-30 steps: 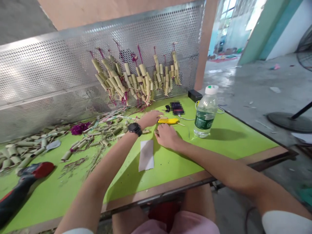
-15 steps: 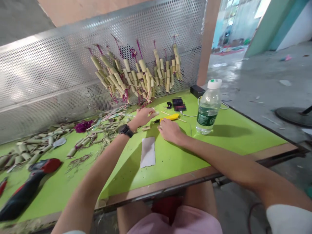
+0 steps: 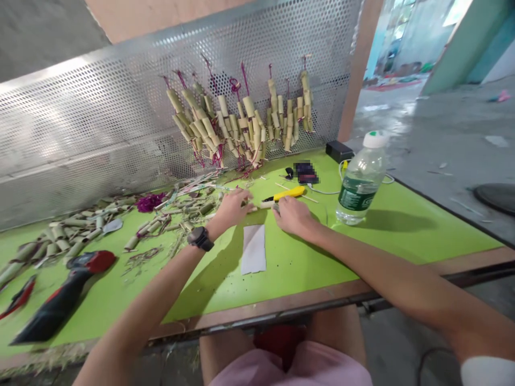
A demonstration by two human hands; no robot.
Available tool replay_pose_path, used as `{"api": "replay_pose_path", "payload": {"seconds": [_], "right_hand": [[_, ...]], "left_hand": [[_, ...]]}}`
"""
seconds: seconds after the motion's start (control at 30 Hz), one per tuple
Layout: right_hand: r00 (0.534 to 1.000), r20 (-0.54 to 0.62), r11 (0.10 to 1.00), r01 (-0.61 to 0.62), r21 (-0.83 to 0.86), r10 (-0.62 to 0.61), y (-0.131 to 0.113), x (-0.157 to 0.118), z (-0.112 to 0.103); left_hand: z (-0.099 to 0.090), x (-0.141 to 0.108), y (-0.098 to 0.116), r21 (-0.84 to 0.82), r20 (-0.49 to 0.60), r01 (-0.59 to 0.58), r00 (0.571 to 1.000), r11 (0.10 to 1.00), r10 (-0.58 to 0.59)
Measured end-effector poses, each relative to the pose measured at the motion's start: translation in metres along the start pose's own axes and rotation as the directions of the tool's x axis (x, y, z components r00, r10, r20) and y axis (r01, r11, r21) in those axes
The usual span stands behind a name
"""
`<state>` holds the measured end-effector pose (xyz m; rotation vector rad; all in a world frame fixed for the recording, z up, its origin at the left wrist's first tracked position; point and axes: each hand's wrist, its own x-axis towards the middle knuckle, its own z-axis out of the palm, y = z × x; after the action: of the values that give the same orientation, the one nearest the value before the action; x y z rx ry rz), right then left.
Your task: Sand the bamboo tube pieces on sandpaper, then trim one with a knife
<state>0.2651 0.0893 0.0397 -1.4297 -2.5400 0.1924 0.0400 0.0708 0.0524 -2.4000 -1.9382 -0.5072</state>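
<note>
Desk (image 3: 314, 273), bright green, with both your hands over its middle.
Strings of cut bamboo (image 3: 245, 126) hang at upper centre; a red-and-black power tool (image 3: 66, 300) lies at lower left, and a water bottle (image 3: 359, 179) stands right of centre. Your left hand (image 3: 234, 208) is left of the bamboo piece, fingers bent; you cannot tell from this view whether they are apart or together. Your right hand (image 3: 293, 215) has its fingers curled at the piece's right end, though you cannot tell whether they grip it. White paper (image 3: 254, 250) lies below your hands, a yellow cutter (image 3: 295, 192) just above your right one, and the short bamboo piece (image 3: 266, 205) between them at centre.
</note>
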Motion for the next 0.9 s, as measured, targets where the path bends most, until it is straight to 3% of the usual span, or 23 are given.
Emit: {"api": "replay_pose_path", "payload": {"seconds": [0.17, 0.37, 0.57, 0.77, 0.9], "right_hand": [[1.000, 0.006, 0.999, -0.009, 0.045, 0.009, 0.000, -0.001, 0.000], [0.998, 0.046, 0.998, -0.035, 0.055, 0.033, 0.000, -0.001, -0.002], [0.997, 0.059, 0.997, -0.050, 0.058, 0.047, -0.001, 0.000, -0.002], [0.996, 0.078, 0.997, -0.055, 0.046, 0.052, -0.001, 0.001, -0.002], [0.995, 0.092, 0.998, -0.052, 0.040, 0.048, -0.002, 0.001, -0.002]], "left_hand": [[0.003, -0.016, -0.008, -0.068, 0.082, -0.077, 0.993, 0.995, 0.082], [0.004, -0.004, -0.024, -0.026, 0.179, -0.085, 0.980, 0.996, 0.088], [0.013, 0.007, -0.037, 0.097, 0.152, -0.300, 0.947, 0.949, 0.283], [0.005, 0.021, -0.035, 0.164, 0.251, -0.469, 0.871, 0.868, 0.423], [-0.006, 0.025, -0.036, 0.198, 0.156, -0.368, 0.927, 0.909, 0.341]]}}
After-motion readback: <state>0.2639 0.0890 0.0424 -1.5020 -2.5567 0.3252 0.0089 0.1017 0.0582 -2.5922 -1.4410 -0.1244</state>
